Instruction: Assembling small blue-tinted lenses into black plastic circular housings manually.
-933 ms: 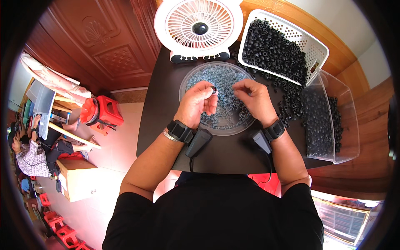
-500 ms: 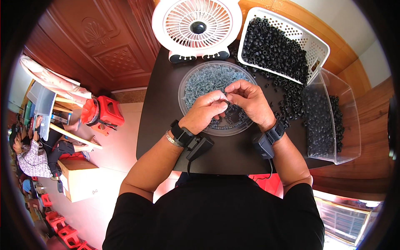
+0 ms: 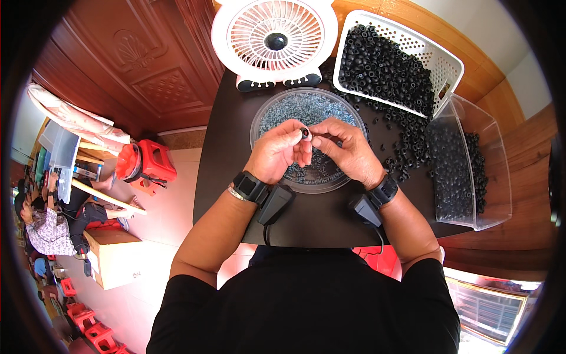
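A small black ring (image 3: 305, 133) is pinched between the fingers of the left hand (image 3: 277, 154) and right hand (image 3: 345, 150), above the round clear tray (image 3: 259, 121). A white basket (image 3: 439, 59) of black rings is seen at the surface's far right.

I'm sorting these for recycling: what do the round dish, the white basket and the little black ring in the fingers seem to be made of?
Round dish: clear plastic, glossy, see-through rim. White basket: moulded plastic, matte, perforated walls. Black ring, pinched between left hand and right hand: likely rubber or soft plastic, dull black; too small to be sure.
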Motion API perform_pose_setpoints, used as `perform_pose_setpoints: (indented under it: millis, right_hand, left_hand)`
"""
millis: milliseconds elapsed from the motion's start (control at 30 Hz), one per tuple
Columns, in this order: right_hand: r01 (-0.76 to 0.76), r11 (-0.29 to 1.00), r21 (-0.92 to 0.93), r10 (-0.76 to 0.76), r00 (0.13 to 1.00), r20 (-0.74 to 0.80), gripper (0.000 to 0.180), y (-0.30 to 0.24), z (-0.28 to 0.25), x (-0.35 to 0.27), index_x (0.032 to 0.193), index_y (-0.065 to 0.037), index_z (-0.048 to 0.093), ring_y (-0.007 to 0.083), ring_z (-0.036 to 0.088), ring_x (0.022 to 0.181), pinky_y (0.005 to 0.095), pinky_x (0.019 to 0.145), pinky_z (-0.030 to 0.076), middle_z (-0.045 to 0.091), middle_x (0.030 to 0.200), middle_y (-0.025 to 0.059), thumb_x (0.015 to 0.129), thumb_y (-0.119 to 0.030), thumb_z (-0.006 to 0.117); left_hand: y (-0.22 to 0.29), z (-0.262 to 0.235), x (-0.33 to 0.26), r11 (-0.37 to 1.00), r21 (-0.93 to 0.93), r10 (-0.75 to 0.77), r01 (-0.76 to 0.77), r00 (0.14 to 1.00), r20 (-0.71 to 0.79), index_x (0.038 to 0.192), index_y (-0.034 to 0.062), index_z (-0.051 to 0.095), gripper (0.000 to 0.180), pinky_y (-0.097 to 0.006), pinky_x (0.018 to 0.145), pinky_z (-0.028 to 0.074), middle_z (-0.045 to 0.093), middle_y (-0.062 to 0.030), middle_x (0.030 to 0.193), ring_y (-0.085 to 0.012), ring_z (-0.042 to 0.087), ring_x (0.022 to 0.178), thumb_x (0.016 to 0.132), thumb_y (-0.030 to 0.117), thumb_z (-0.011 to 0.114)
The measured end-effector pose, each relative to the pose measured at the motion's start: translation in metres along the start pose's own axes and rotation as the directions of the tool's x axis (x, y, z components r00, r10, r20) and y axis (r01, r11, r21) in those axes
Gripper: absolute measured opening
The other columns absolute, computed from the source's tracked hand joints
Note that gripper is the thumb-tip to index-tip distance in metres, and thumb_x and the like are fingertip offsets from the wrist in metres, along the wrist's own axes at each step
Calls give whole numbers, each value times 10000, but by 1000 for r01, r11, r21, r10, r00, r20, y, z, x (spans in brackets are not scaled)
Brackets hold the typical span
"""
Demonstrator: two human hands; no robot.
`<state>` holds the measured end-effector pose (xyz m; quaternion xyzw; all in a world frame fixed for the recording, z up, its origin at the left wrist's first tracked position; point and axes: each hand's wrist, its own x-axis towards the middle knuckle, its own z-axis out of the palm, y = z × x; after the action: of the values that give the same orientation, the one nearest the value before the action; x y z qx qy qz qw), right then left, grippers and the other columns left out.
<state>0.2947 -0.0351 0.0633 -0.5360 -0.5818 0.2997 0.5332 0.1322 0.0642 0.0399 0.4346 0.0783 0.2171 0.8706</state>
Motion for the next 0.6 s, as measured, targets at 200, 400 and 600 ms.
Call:
perform_pose_setpoints:
  millis: [200,400,600]
  right_hand:
    - [16,979,-205,-20,1000,-19,87,-5,2,0,890,-23,633,200,614,695,297,633,475,618,776,87,854,-100,615]
    - [79,917,-391,-105,993,-45,89,-7,5,-1,877,-29,559,336,604,728,376,637,478,607,774,140,875,-118,556]
    - [78,892,-446,-104,994,-34,103,-8,5,-2,890,-35,526,337,606,752,397,654,474,604,774,143,885,-134,552]
  left_hand:
    - [3,7,-1,996,54,-74,75,997,-15,979,38,532,194,-270,609,459,579,-59,806,-166,585,693,924,221,493]
    - [3,5,-2,998,-35,-59,58,998,-34,969,38,530,190,-277,583,428,562,-71,791,-186,557,661,918,215,485]
    - [-1,1,-1,992,-126,-31,29,999,-15,956,37,534,200,-281,562,394,543,-70,776,-199,528,651,903,226,497]
